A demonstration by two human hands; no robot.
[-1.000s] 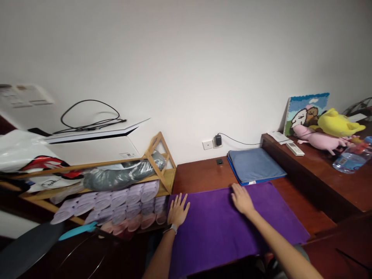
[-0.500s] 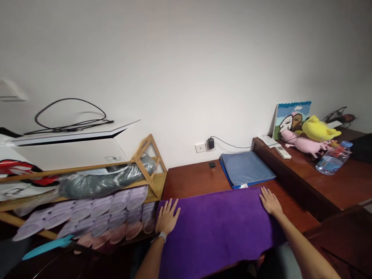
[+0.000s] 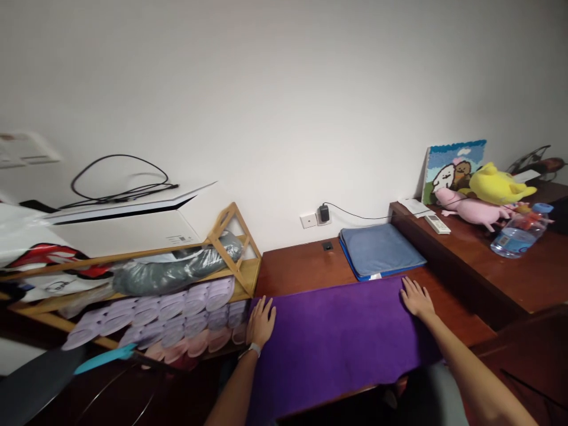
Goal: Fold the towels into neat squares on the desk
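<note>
A purple cloth [image 3: 337,343] is spread over the front of the reddish-brown table [image 3: 293,269], its near edge hanging over the table's front. My left hand [image 3: 261,322] lies flat on the cloth's far left corner, fingers apart, a band on the wrist. Flat on the far right corner rests my right hand [image 3: 417,297], its fingers spread. Just behind the cloth sits a folded blue-grey cloth [image 3: 381,251] with a white tag.
On the left, a wooden rack [image 3: 248,275] holds slippers [image 3: 195,302] and a white box [image 3: 128,231]. A raised desk on the right carries plush toys [image 3: 474,210], a remote [image 3: 437,223] and a bottle [image 3: 517,234]. A charger [image 3: 324,212] is plugged into the wall.
The view has shifted a little, so most things sit slightly farther right. Both hands remain at the corners of the purple cloth; my left hand's fingers look somewhat closer together.
</note>
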